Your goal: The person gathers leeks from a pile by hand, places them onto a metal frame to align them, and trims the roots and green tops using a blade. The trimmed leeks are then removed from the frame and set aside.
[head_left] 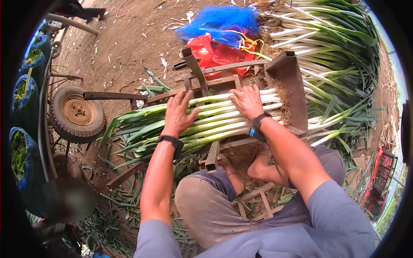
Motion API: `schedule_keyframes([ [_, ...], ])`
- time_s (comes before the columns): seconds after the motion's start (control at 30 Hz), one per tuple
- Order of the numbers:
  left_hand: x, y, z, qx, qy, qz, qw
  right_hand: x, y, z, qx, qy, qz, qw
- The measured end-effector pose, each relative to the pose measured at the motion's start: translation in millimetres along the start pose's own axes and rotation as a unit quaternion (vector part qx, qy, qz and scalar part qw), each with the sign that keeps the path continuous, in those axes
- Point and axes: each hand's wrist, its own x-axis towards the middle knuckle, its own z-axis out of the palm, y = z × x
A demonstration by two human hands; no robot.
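A row of long green onions (217, 116) lies side by side across a rusty metal frame (287, 71). Their white stems and roots point right against the frame's upright plate, and their leaves trail off to the left. My left hand (177, 114) rests on the row where the stems turn green, its fingers stretched out and thumb apart. Nearer the root ends, my right hand (248, 102) lies on top of the white stems with its fingers extended. Both hands touch the onions from above, neither wrapped round them. The undersides of the hands are hidden.
A big pile of green onions (344, 56) lies at the right. Blue netting (219, 23) and a red plastic bag (211, 51) are on the soil beyond the frame. A wheel (77, 114) and blue-rimmed sacks (23, 148) stand left. Loose leaves litter the ground.
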Motion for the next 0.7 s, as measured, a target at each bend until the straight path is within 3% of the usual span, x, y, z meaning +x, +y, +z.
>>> schedule_keyframes([
  [0.07, 5, 7, 9, 0.037, -0.076, -0.006, 0.996, -8, -2, 6, 0.002, 0.025, 0.0, 1.0],
  [0.17, -8, 25, 4, 0.049, -0.095, -0.038, 0.994, -13, 2, -3, 0.017, 0.026, -0.003, 1.0],
  [0.23, -21, 19, 20, 0.05, -0.049, -0.022, 0.997, -12, 2, -13, 0.068, -0.04, -0.005, 0.997],
  [0.3, -21, 18, 28, 0.05, -0.023, -0.022, 0.998, -11, 1, -11, 0.055, -0.035, -0.004, 0.998],
  [0.43, -25, 24, 30, 0.049, -0.058, -0.037, 0.996, -18, 3, -7, 0.056, 0.035, -0.009, 0.998],
  [0.5, -26, 22, 38, 0.009, -0.024, -0.027, 0.999, -18, 8, 2, 0.058, 0.052, -0.033, 0.996],
  [0.53, -26, 19, 43, -0.028, -0.01, -0.012, 0.999, -20, 13, 2, 0.111, 0.12, -0.106, 0.981],
  [0.63, -26, 19, 30, 0.018, -0.083, -0.053, 0.995, -11, 14, 14, 0.107, -0.008, -0.02, 0.994],
  [0.67, -25, 20, 26, 0.011, -0.091, -0.054, 0.994, -8, 12, 5, 0.129, 0.001, -0.035, 0.991],
  [0.7, -24, 23, 20, 0.001, -0.086, -0.061, 0.994, 4, 13, 2, 0.16, -0.064, -0.035, 0.984],
])
